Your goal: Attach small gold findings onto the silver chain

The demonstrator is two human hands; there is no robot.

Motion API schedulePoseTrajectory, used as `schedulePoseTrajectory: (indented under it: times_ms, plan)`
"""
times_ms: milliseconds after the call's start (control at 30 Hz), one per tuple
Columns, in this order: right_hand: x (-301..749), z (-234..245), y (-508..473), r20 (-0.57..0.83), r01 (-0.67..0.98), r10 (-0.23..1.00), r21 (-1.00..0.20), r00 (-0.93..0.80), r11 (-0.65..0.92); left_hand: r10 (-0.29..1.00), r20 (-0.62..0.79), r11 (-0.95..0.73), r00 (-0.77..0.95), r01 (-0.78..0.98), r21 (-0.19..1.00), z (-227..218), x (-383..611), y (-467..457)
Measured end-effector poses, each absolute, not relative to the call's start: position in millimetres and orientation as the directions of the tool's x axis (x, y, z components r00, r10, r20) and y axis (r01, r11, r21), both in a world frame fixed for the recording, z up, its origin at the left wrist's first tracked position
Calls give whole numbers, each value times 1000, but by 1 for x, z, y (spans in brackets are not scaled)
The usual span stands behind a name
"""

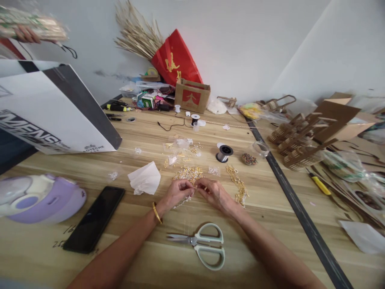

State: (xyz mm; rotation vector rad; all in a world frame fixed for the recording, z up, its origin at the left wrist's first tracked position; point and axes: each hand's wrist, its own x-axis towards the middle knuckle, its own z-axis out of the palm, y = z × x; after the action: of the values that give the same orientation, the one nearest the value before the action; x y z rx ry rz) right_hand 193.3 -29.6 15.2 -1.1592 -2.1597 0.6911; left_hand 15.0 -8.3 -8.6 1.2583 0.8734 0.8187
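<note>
My left hand [177,192] and my right hand [214,192] meet over the wooden table [144,132], fingers pinched together on a small gold piece between them, too tiny to name. A gold bangle sits on my left wrist. Just beyond my fingertips lies a heap of small gold beads and findings [189,173]. A gold chain [238,185] lies right of my right hand. Pale green scissors [204,244] rest shut on the table below my wrists.
A black phone [95,218], a purple device [39,198] and a crumpled tissue [145,178] lie at left. A thread spool [224,153], a bead jar [258,151], a large white bag [51,112] and wooden baskets [296,144] stand farther back. Another person's hand [27,35] holds a packet at top left.
</note>
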Motion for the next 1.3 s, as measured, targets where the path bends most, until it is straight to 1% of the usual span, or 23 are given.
schedulePoseTrajectory:
  times_ms: [167, 333, 600, 800, 900, 1300]
  plan:
    - [192, 17, -30, 263, 508, 830, -688, -492, 519, 888, -114, 138, 445, -23, 990, -12, 15, -7]
    - [192, 18, -31, 247, 509, 820, -681, -516, 526, 894, -122, 132, 431, 8, 991, -14, 16, -7]
    - [194, 17, -28, 220, 541, 850, -688, -479, 484, 916, -110, 145, 386, -63, 987, -11, 17, -8]
    - [196, 17, -26, 167, 510, 862, -746, -479, 428, 911, -145, 183, 386, -64, 981, -9, 15, -9]
    - [197, 18, -25, 149, 491, 854, -763, -498, 420, 906, -140, 179, 399, -62, 982, -9, 15, -9]
    - [198, 13, -24, 181, 506, 850, -735, -494, 451, 910, -124, 159, 396, -58, 986, -7, 15, -9]
